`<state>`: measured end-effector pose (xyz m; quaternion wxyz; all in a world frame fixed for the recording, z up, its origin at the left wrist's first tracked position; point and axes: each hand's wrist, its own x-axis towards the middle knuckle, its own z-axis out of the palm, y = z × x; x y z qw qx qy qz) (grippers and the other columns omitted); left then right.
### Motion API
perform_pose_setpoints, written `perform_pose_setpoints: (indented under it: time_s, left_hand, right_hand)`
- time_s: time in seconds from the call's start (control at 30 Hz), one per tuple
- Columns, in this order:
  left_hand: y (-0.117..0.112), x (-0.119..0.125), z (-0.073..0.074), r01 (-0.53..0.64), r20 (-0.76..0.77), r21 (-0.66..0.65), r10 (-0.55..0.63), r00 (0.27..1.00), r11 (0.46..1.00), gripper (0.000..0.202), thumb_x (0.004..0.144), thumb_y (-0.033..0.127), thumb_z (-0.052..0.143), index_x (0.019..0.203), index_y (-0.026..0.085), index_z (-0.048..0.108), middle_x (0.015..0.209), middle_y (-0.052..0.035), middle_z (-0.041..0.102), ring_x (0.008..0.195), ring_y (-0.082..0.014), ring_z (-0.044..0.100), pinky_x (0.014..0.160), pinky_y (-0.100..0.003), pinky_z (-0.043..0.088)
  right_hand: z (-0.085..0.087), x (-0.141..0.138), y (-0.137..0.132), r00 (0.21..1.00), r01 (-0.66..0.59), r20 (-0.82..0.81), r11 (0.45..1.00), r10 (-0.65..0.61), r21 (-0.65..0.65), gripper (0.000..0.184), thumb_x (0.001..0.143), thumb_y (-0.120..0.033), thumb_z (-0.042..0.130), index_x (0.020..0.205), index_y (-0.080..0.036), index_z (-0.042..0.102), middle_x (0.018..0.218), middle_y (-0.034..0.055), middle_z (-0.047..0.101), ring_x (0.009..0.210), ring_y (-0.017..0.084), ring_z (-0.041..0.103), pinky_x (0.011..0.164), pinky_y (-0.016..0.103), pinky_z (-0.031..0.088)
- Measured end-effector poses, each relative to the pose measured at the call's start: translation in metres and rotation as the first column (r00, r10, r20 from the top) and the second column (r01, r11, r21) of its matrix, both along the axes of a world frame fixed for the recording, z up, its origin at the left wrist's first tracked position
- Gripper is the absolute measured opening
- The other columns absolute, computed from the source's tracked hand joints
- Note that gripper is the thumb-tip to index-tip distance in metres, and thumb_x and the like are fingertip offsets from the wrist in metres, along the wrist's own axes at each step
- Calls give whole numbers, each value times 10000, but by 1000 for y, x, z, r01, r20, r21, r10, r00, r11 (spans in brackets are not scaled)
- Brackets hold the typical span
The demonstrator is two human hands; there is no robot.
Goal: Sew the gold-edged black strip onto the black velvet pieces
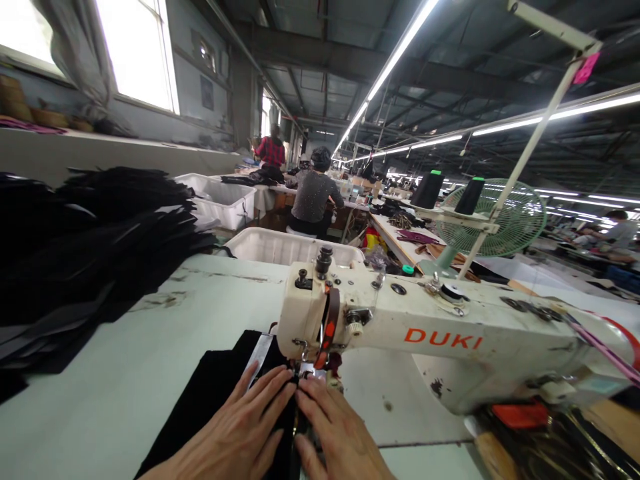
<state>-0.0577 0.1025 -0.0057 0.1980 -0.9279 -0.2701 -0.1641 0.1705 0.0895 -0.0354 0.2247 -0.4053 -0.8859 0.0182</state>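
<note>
My left hand (pixel 245 427) lies flat, fingers spread, on a piece of black fabric (pixel 210 393) on the sewing table. My right hand (pixel 333 430) presses down beside it, fingertips touching the left ones just in front of the needle area. Directly above the fingertips is the head of a cream sewing machine (pixel 400 333) marked DUKI. The needle and presser foot are mostly hidden by the machine head and my fingers.
A tall heap of black fabric pieces (pixel 75 253) fills the table's left side. White plastic bins (pixel 280 247) stand behind the table. A green fan (pixel 505 220) and black thread cones (pixel 427 190) stand at right. Other people sit at work further back (pixel 313 197).
</note>
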Motion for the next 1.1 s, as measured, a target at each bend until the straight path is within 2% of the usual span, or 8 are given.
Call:
perform_pose_setpoints:
  time_s: [0.2,0.3,0.43,0.6,0.83,0.9,1.03,1.1]
  left_hand:
    - [-19,-3,2,-64,39,-167,72,997,984,437,981,240,506,1413,171,512,1474,-99,507,1393,-263,421,1152,-490,335]
    - [-55,-4,-11,-12,45,-64,15,999,998,562,1017,344,463,1525,139,339,1498,-101,458,1376,-231,447,1171,-408,295]
    - [-93,-8,-21,6,99,56,-11,995,998,569,997,161,397,1553,134,279,1453,-77,520,1337,-196,495,1205,-414,95]
    - [-101,-23,2,20,174,-67,-8,985,998,547,1044,166,319,1577,214,204,1378,-9,610,1273,-116,556,1141,-274,319]
    - [-104,-22,-6,37,265,-239,29,964,970,450,1005,252,463,1454,234,485,1416,-33,575,1278,-188,562,1085,-299,421]
    - [-101,-24,7,42,405,-466,171,898,884,349,1009,294,438,1283,258,652,1279,-9,682,1154,-182,658,998,-254,499]
    - [-92,-27,60,56,357,-912,718,597,407,448,970,546,449,1041,223,751,1057,-42,761,986,-268,721,824,-328,602]
    - [-88,-25,81,58,282,-955,830,482,291,451,888,603,563,952,200,756,989,-61,762,938,-295,718,758,-341,609]
  right_hand:
    - [25,-6,-16,995,63,-79,997,-67,-54,485,870,-74,500,1348,-154,530,1411,123,544,1326,255,495,1115,459,425]
    - [26,-2,-43,980,96,-169,993,-107,-71,531,806,8,422,1309,-141,507,1357,151,550,1284,226,527,1089,399,460]
    - [6,6,-86,972,-5,-233,1000,2,-12,649,634,-6,446,1261,-171,460,1306,127,576,1268,224,535,1087,351,453]
    - [-10,2,-110,992,-94,-72,983,107,157,742,671,-85,518,1398,-113,374,1342,158,578,1254,275,529,1081,436,447]
    - [5,-29,-113,989,24,-151,981,5,191,300,864,-242,661,1147,-159,610,1074,114,663,953,255,594,842,387,519]
    - [16,-26,-109,934,42,-356,998,-21,50,111,923,-198,591,1003,-192,667,988,81,676,907,224,603,810,351,506]
    - [45,10,-82,686,76,-673,947,-277,-312,386,998,-439,507,795,-175,702,832,73,702,802,209,653,732,313,512]
    - [58,35,-60,653,89,-681,926,-332,-367,540,994,-565,452,767,-147,707,737,87,703,722,213,671,676,310,516]
